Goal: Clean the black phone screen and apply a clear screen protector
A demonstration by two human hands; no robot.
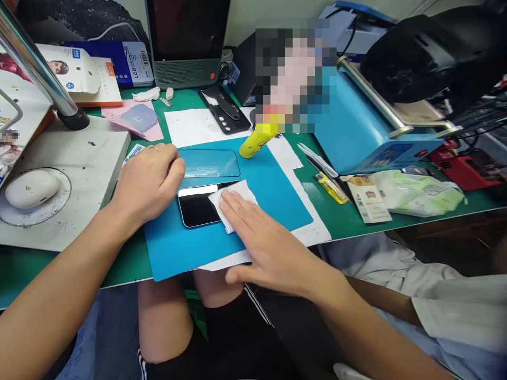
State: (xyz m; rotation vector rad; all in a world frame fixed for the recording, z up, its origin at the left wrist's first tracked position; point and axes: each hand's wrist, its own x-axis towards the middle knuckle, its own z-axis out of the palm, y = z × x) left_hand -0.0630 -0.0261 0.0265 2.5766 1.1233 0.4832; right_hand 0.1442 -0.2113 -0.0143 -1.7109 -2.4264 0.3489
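My right hand lies flat, fingers stretched and together, on a folded white wipe. The wipe is pressed against the right part of a smartphone with a dark screen, which rests on a blue mat. My left hand is curled at the mat's left side, near the phone's upper left corner, thumb against the fingers. Whatever it may hold is hidden. A clear glass panel with a dark rim lies just beyond the phone, its left end hidden behind my left hand.
A yellow bottle stands behind the mat, beside a black phone case. Tweezers and a yellow-handled cutter lie right, before a blue machine. A grey stand base is left. Another person's sleeve shows at lower right.
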